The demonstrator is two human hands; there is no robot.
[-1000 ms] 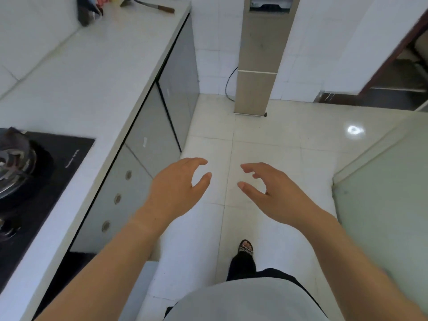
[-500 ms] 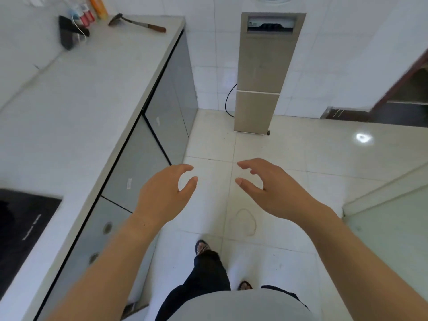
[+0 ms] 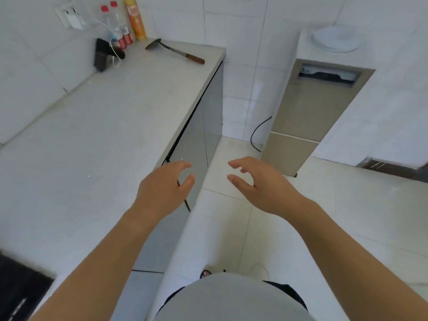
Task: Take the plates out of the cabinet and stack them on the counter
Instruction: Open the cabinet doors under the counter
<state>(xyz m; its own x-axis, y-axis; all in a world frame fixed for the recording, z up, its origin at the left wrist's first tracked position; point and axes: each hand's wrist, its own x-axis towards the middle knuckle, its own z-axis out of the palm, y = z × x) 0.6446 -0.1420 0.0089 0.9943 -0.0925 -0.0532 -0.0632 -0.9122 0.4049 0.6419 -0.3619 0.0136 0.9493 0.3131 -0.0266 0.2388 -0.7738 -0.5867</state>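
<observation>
STAGE: early, nothing is lying stacked on the bench (image 3: 104,135) | HANDS: left hand (image 3: 162,188) and right hand (image 3: 266,188) are hovering apart, fingers loosely curled, holding nothing | PLATES: a white plate stack (image 3: 334,40) is sitting on the far ledge (under-bench cabinet (image 3: 199,135) is showing closed doors) | LEFT: all fetching and stacking, judging from this view.

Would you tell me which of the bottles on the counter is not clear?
The tall yellow bottle, rightmost; the two red-capped bottles beside it are clear.

Bare forearms run from the lower corners of the frame to the left hand (image 3: 162,188) and right hand (image 3: 261,186). At bottom centre is a light grey top (image 3: 231,297) over dark trousers (image 3: 287,290), with a dark sandal (image 3: 205,273) tip just above.
</observation>
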